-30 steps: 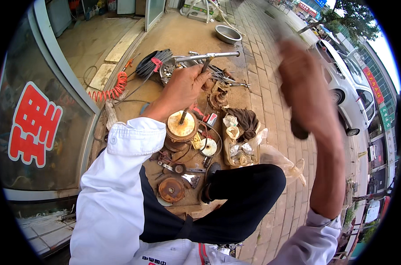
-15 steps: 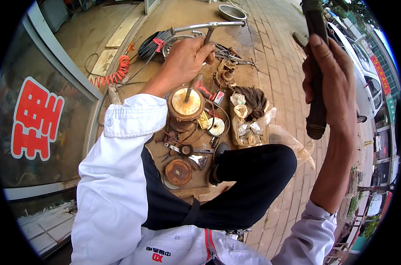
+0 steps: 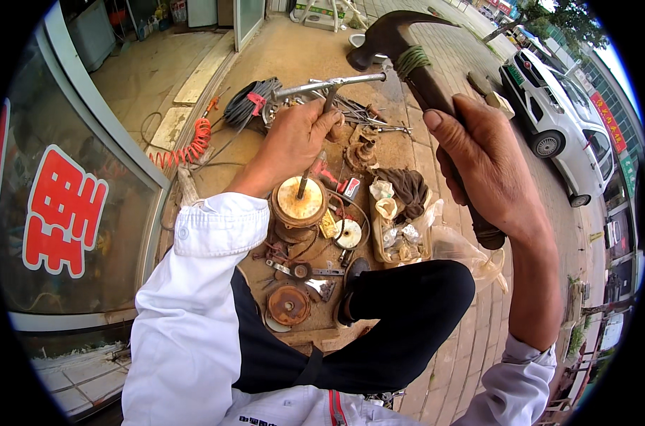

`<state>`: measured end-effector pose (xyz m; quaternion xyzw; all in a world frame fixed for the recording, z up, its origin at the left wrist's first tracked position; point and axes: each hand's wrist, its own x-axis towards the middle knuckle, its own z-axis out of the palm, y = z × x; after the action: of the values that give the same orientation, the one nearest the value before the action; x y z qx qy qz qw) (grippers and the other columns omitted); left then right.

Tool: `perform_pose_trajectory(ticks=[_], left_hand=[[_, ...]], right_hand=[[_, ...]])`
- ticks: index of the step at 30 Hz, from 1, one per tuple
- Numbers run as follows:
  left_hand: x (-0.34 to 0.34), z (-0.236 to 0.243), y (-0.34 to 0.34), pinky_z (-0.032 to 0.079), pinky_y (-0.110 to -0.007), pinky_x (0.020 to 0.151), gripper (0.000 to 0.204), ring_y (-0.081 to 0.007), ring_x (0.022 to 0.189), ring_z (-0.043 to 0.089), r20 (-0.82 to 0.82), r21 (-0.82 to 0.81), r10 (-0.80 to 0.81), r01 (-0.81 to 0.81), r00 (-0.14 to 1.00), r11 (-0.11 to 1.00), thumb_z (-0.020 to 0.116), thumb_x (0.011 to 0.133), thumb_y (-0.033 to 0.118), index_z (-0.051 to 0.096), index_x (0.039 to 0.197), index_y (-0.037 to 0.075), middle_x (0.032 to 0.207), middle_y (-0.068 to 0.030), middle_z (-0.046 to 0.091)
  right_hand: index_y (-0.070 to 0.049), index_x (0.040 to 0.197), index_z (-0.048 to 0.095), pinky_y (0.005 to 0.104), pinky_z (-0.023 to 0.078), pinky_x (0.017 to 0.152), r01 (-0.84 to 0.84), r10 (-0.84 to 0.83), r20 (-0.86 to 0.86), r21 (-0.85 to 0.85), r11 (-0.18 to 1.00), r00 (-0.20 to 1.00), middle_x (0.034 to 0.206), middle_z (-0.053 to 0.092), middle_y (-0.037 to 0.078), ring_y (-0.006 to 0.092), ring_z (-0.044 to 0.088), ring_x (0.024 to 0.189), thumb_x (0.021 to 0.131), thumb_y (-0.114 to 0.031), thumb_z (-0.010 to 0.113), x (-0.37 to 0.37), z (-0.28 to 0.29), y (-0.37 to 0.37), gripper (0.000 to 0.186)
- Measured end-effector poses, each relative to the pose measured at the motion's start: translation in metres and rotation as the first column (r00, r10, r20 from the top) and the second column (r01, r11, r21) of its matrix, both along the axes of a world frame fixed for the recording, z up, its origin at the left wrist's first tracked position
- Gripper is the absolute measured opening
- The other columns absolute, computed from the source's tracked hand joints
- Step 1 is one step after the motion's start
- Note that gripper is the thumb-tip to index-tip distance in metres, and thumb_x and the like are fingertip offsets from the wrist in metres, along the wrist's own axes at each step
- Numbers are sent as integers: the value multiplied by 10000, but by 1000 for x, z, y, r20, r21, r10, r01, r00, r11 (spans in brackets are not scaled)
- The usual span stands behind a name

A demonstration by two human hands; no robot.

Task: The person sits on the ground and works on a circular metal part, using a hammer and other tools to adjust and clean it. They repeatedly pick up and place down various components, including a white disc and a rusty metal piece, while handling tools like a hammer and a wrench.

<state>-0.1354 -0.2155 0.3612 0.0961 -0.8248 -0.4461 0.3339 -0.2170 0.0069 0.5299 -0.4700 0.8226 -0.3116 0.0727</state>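
My left hand (image 3: 288, 145) is wrapped round the upright shaft of a metal T-handle wrench (image 3: 314, 89), just under its crossbar. The shaft's lower end meets the pale round top of a rusty cylindrical machine part (image 3: 298, 213), which stands on the ground between my legs. In my closed right hand (image 3: 487, 163) is a claw hammer (image 3: 380, 41), raised to the right. Its dark head is above and to the right of the crossbar, apart from it in the picture. Green binding wraps the handle near the head.
A rusty disc (image 3: 288, 305) lies nearest me. A pale disc (image 3: 348, 234) and a red power tool (image 3: 329, 177) sit beside the machine part. Rags and bags fill a basket (image 3: 402, 254) at right. A red coiled hose (image 3: 194, 145) runs by the glass door; a white car (image 3: 564, 121) stands beyond.
The hammer has swung leftward and tilted, bringing its head into view above the T-handle wrench. My right hand has moved left and down. My left hand keeps its grip, the wrench still upright.
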Motion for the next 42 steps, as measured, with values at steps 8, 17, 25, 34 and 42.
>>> perform_pose_trajectory(ticks=[8, 17, 25, 34, 42], left_hand=[[0, 0, -1, 526, -317, 708, 308, -146, 745, 679, 24, 14, -2, 2, 1000, 1000, 570, 1054, 243, 701, 914, 3, 789, -67, 729], [-11, -9, 1, 498, -378, 601, 245, -228, 642, 692, -124, 10, -33, 34, 992, 999, 609, 1017, 202, 693, 958, -20, 737, -157, 710], [-1, -9, -10, 547, -299, 702, 285, -129, 761, 697, -11, -93, -33, 32, 999, 995, 558, 1066, 224, 708, 1011, -11, 811, -64, 744], [3, -8, -14, 554, -287, 720, 305, -139, 783, 706, -74, 27, -23, 25, 997, 999, 546, 1079, 259, 678, 1019, -10, 840, -76, 748], [60, 2, -91, 602, -316, 780, 345, -226, 848, 747, -221, 267, 296, -234, 929, 935, 582, 1062, 312, 663, 1129, -17, 922, -107, 713]], right_hand=[[59, 820, 610, 447, 433, 576, -95, 125, -149, 192, 977, 981, 605, 513, 167, 257, 554, 561, 1038, -314, 591, -2, 13, -15, 433], [15, 1005, 657, 283, 460, 467, -10, -102, -341, -312, 950, 934, 685, 593, 67, 126, 534, 487, 1062, -343, 541, -55, 48, 12, 381], [23, 1083, 633, 272, 513, 494, 149, -141, 49, -325, 934, 989, 739, 638, 62, 115, 610, 547, 1023, -330, 568, -10, 53, 24, 363], [-35, 944, 582, 268, 397, 412, 325, -281, 553, 20, 946, 785, 599, 499, -15, 97, 489, 457, 1063, -279, 577, 17, -124, 64, 272], [85, 1082, 668, 497, 501, 991, 120, -498, 374, 694, 709, 783, 1160, 652, 368, 472, 620, 1182, 904, -320, 671, 62, -414, 70, 442]])
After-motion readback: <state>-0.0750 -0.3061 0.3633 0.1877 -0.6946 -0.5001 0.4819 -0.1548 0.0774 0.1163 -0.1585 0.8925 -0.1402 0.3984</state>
